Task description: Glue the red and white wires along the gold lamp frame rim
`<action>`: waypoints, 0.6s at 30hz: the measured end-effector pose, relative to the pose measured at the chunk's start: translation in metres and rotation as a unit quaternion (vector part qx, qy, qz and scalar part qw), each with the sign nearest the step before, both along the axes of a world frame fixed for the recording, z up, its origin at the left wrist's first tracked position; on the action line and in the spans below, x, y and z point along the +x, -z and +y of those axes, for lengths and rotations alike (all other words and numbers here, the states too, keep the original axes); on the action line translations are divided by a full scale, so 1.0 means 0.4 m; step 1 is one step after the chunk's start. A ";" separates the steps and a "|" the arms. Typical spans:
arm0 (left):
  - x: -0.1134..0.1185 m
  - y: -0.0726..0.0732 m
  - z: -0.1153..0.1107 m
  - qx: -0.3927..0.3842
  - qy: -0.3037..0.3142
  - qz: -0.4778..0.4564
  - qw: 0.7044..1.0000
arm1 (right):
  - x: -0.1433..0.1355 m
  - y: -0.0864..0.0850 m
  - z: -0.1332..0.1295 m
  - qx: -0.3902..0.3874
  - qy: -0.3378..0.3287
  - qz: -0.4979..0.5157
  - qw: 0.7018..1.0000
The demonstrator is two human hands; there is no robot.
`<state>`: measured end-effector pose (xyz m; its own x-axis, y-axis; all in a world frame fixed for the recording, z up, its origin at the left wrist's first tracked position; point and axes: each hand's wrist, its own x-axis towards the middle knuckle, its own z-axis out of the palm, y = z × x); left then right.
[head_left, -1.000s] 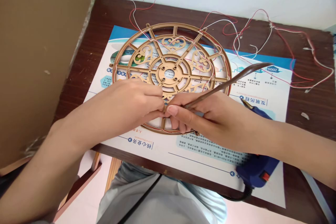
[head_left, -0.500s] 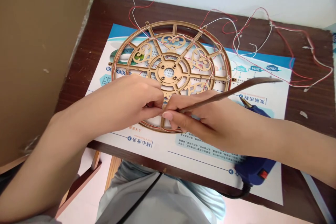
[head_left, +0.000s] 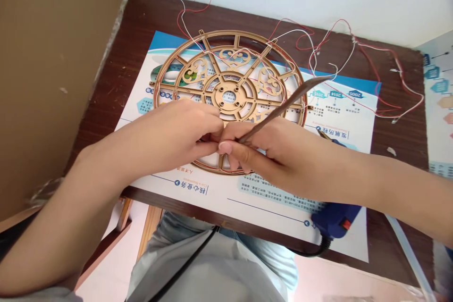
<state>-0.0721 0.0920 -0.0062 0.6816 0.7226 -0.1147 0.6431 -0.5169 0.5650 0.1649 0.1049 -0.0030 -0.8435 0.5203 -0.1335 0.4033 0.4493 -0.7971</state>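
Note:
A round gold openwork frame (head_left: 233, 37), with spokes and scroll ornaments, lies on a printed sheet. Thin red and white wires run along its rings. Over the near part of the frame, my right hand (head_left: 272, 151) pinches a thin, curved brown stick (head_left: 283, 107), whose far end points up and to the right. My left hand (head_left: 187, 127) is closed beside it, fingertips nearly touching the right hand's. Whatever the left fingers hold is hidden. Under my right forearm lies a blue glue gun (head_left: 332, 221) with a red switch, partly covered.
The printed sheet (head_left: 272, 212) covers much of the dark wooden table (head_left: 120, 56). Loose red and white wires (head_left: 385, 48) trail at the back right. A translucent glue stick (head_left: 410, 255) lies at the right, near a black cable (head_left: 311, 252). Walls border the left and back.
The brown stick has swung more upright, its far end moving up and left. Both hands stay close together over the frame's near side. The view has shifted slightly.

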 end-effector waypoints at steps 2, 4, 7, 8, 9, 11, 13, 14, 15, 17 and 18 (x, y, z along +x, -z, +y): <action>0.000 0.000 0.001 -0.001 0.001 -0.004 1.000 | -0.002 0.000 -0.003 0.001 0.004 -0.006 1.000; -0.003 0.001 0.000 0.001 0.004 -0.010 1.000 | -0.005 0.001 -0.007 0.007 0.006 -0.007 1.000; -0.013 0.006 -0.017 0.032 0.008 -0.024 0.999 | -0.008 0.004 -0.012 0.009 0.021 -0.002 1.000; -0.017 0.009 -0.029 0.055 0.007 -0.032 0.998 | -0.008 0.005 -0.014 0.010 0.031 0.000 0.999; -0.020 0.012 -0.044 0.085 0.001 -0.040 0.996 | -0.007 0.007 -0.016 0.011 0.043 0.001 0.999; -0.024 0.021 -0.082 0.148 -0.017 -0.051 0.988 | -0.003 0.011 -0.020 0.013 0.072 -0.003 0.997; -0.023 0.030 -0.123 0.209 -0.041 -0.054 0.976 | 0.003 0.014 -0.022 0.014 0.093 -0.014 0.995; -0.019 0.035 -0.141 0.227 -0.036 -0.063 0.971 | 0.005 0.014 -0.022 0.017 0.097 -0.019 0.995; -0.015 0.039 -0.156 0.236 -0.029 -0.064 0.969 | 0.008 0.014 -0.022 0.023 0.096 -0.022 0.995; -0.007 0.047 -0.177 0.240 -0.016 -0.065 0.968 | 0.011 0.013 -0.020 0.040 0.084 -0.027 0.995; -0.004 0.051 -0.182 0.239 -0.015 -0.064 0.969 | 0.013 0.012 -0.019 0.048 0.076 -0.029 0.995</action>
<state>-0.0736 0.0191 -0.0264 0.6461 0.6916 0.3229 0.6018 -0.7218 0.3419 0.1699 0.0973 -0.0080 -0.7461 0.6544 -0.1229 0.5169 0.4529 -0.7264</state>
